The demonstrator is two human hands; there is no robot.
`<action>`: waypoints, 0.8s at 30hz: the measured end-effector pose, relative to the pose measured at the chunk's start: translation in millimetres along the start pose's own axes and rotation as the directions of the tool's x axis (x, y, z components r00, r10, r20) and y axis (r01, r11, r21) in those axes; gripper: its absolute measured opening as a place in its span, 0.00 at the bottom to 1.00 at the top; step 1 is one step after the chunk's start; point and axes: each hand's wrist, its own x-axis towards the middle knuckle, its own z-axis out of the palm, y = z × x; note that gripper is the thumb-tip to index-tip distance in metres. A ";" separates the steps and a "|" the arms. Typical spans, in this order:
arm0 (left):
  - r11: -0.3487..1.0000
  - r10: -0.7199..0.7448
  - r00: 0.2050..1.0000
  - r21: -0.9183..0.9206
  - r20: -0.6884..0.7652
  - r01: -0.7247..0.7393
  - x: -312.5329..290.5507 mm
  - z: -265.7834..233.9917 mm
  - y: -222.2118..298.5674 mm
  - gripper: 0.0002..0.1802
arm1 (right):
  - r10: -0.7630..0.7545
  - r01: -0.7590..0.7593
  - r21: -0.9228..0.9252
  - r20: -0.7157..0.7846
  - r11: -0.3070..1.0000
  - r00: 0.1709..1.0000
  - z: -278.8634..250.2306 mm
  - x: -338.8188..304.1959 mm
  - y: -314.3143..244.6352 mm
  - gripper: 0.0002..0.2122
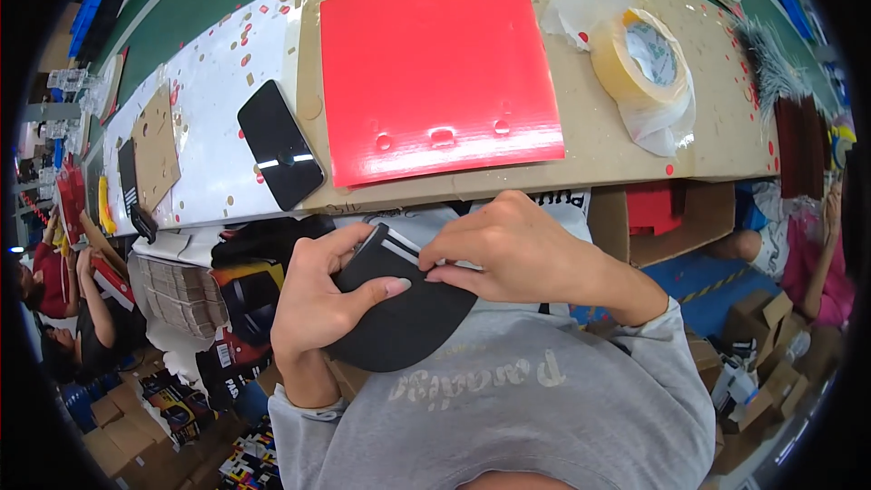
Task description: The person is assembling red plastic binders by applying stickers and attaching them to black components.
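Note:
A black flat piece with a rounded lower edge [399, 327] is held in front of my chest, just off the table's near edge. Narrow white strips [399, 245] run along its upper side. My left hand [318, 299] is closed on its left side, the thumb lying across the top face and the other fingers partly hidden behind. My right hand [508, 249] pinches at the right end of the white strips, its fingertips together on the black piece. Whether a strip is lifted between those fingertips is too small to tell.
On the table lie a glossy red sheet [440, 73], a black phone [279, 145], a tape roll [640, 59] and a brown card [156, 150]. Small red and tan discs are scattered about. Cardboard boxes [680, 218] stand below. Other people work at left and right.

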 end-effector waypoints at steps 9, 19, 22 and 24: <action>0.998 0.009 1.000 -0.065 -0.011 -0.010 -11.4 -9.7 -37.4 0.14 | 0.105 -0.120 0.061 0.204 0.991 0.973 11.8 8.6 -6.9 0.06; 0.955 0.028 0.998 -0.295 -0.049 -0.041 -16.4 -22.2 -50.3 0.20 | -0.219 0.219 -0.008 -0.071 0.976 0.973 27.5 28.6 -2.7 0.10; 0.934 0.045 0.996 -0.351 -0.081 -0.071 -12.1 -19.3 -52.7 0.19 | -0.299 0.295 -0.064 -0.061 0.953 0.952 22.4 29.0 -4.7 0.10; 0.931 0.046 0.994 -0.358 -0.098 -0.079 -9.3 -16.4 -54.8 0.20 | -0.323 0.315 -0.116 -0.054 0.942 0.945 17.0 30.6 -5.2 0.09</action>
